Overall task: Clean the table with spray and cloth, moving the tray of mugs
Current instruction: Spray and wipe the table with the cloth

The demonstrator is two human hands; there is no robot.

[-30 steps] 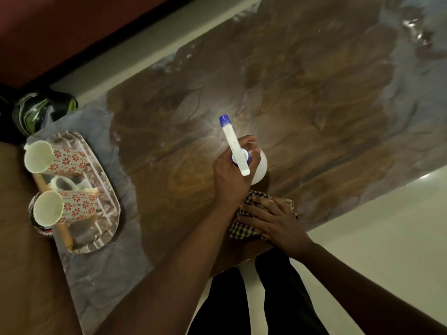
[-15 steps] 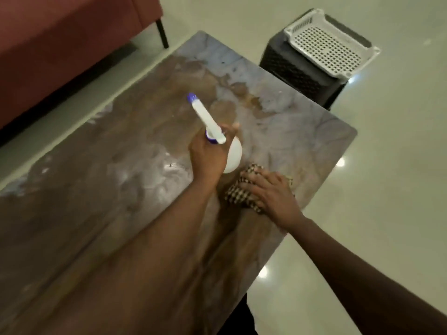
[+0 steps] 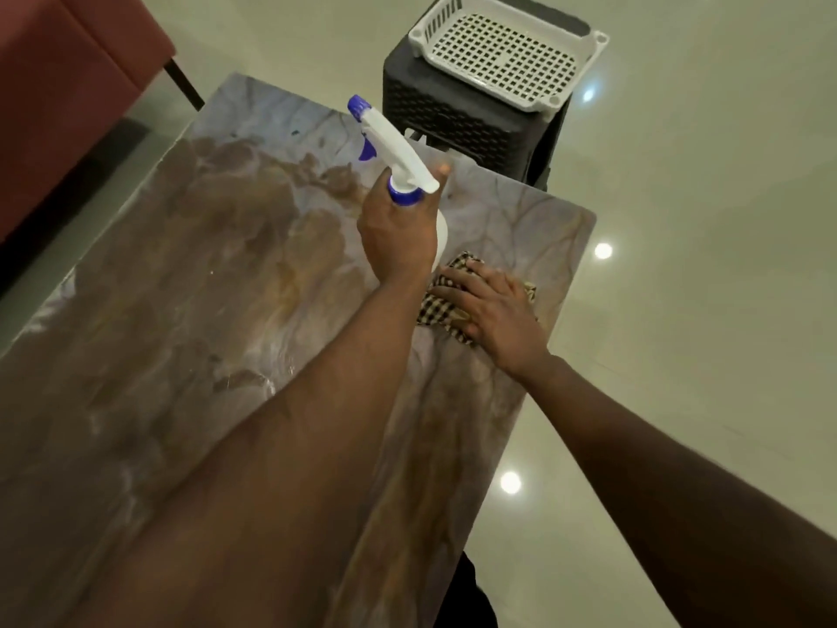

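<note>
my left hand (image 3: 398, 228) grips the spray bottle (image 3: 396, 156) at its neck, just beside the cloth (image 3: 437, 305); it looks light, slick plastic. my right hand (image 3: 491, 310) lies flat, fingers straight, on the soft checked cloth near the counter (image 3: 181, 310) edge.

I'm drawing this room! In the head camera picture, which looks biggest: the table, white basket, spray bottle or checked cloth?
1. table, by far.
2. white basket.
3. spray bottle and checked cloth: unsure, since the hands cover much of both.
The basket sits farther from the camera, so it may really be larger than it looks.
</note>
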